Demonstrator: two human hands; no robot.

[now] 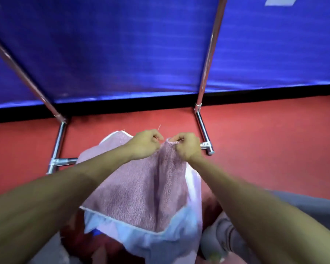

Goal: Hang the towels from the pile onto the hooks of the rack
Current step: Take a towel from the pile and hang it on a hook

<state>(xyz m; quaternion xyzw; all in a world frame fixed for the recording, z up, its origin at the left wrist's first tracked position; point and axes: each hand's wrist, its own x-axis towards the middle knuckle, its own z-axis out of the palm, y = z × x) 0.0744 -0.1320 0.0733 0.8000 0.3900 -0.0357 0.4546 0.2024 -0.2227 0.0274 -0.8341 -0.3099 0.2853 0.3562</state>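
A shiny metal rack (58, 141) is seen on the red floor (274, 140). A pink towel (141, 187) is held up in the middle. Its top edge is pinched tight by the left hand (145, 144) and the right hand (187, 146), close together.

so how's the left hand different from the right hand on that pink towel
The left hand sits lower and left of the bunched top edge of the pink towel; the right hand is on its right side. The left hand's grip seems to pinch a thin thread, the right hand's the bunched edge itself. Both are closed, knuckles up, holding the towel above the red floor.
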